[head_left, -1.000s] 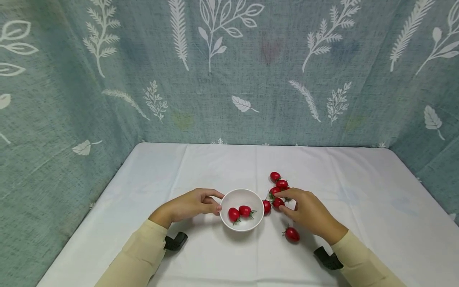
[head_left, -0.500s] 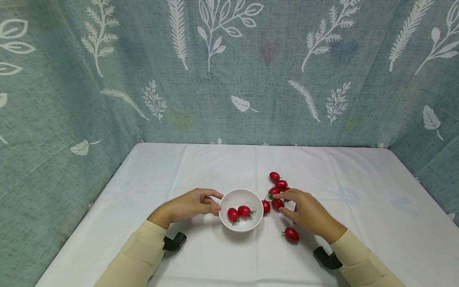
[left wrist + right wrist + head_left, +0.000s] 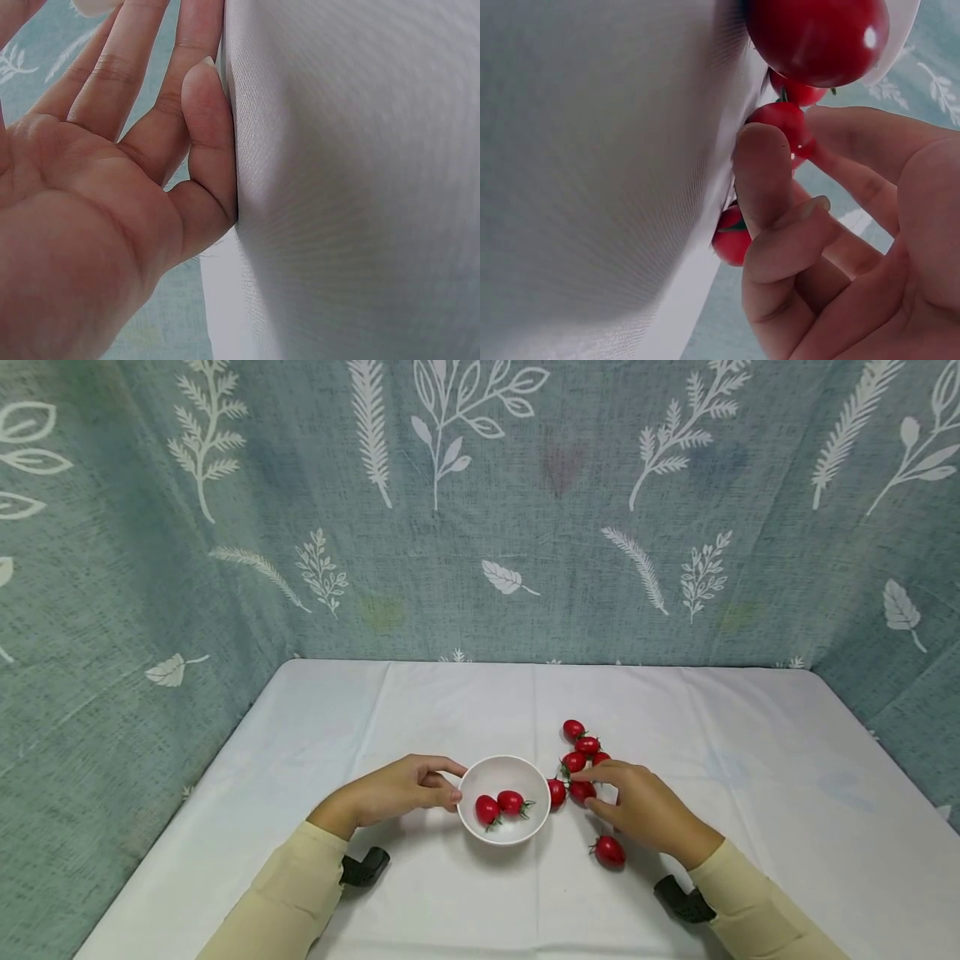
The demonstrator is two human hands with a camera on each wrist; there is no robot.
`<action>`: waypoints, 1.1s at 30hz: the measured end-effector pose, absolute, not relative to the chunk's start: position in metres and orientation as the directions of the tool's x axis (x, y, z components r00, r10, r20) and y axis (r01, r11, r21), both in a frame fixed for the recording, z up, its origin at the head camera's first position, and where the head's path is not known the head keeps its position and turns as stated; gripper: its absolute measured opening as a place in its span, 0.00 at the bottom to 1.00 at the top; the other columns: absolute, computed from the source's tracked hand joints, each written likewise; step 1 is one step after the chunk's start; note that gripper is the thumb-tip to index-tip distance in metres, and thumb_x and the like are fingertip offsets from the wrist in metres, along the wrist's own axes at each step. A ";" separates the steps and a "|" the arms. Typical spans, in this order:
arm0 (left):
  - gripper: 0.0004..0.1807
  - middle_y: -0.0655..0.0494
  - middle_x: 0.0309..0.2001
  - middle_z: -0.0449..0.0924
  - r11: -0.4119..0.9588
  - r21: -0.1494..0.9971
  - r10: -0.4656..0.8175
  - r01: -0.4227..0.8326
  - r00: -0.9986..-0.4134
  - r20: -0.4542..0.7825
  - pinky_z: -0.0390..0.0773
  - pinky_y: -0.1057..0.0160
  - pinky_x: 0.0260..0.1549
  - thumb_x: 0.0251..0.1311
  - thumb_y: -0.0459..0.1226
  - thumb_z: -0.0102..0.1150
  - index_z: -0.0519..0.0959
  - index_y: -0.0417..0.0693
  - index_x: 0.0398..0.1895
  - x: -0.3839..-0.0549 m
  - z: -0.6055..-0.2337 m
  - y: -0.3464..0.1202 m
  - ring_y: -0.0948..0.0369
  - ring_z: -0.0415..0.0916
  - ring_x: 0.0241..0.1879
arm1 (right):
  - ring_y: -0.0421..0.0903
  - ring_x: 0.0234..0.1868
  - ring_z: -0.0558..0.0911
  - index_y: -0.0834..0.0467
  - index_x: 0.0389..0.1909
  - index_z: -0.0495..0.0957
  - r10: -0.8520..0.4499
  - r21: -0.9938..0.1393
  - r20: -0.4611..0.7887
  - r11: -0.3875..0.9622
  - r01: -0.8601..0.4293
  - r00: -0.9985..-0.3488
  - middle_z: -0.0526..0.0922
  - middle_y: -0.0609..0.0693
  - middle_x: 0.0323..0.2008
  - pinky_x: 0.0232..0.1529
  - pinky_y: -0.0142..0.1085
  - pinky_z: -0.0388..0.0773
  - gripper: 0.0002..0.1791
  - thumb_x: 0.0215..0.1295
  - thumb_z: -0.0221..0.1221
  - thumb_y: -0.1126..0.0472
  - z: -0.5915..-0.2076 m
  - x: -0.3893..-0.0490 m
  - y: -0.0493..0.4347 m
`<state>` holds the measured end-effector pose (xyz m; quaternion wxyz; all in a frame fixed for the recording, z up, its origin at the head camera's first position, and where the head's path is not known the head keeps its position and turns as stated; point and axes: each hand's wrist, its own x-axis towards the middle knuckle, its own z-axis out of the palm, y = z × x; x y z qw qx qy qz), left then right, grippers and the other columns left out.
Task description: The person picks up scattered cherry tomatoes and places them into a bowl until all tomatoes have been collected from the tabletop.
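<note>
A white bowl (image 3: 504, 832) holding two red cherry tomatoes (image 3: 512, 802) stands mid-table in the head view. My left hand (image 3: 401, 793) holds its left side, thumb and forefinger at the rim; the left wrist view shows only a sliver of bowl (image 3: 94, 6). To the bowl's right, my right hand (image 3: 645, 806) has thumb and forefinger on either side of a cherry tomato (image 3: 581, 792), which still rests on the cloth. The right wrist view shows fingertips against that tomato (image 3: 781, 124). Another cherry tomato (image 3: 556, 792) lies between it and the bowl.
Behind the right hand, several more cherry tomatoes (image 3: 587, 745) lie in a loose cluster. A single tomato (image 3: 609, 852) sits nearer the front, below the right hand. White cloth (image 3: 420, 710) covers the table, and a patterned green-grey curtain (image 3: 465, 568) hangs behind it.
The right forefinger has come slightly toward the front, and the tomato between the fingers has shifted a little the same way. The left hand and bowl keep their place.
</note>
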<state>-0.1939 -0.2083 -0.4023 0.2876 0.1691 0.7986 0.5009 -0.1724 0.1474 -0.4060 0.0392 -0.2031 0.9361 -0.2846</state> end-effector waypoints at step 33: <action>0.29 0.51 0.49 0.87 0.430 0.903 0.566 -0.018 -0.773 -0.286 0.72 0.49 0.62 0.65 0.45 0.65 0.72 0.44 0.66 -0.194 -0.403 -0.208 0.59 0.83 0.49 | 0.38 0.16 0.56 0.50 0.56 0.84 -0.351 -0.509 0.023 0.802 -0.313 -0.936 0.87 0.49 0.49 0.18 0.30 0.60 0.23 0.57 0.72 0.60 -0.403 -0.172 0.144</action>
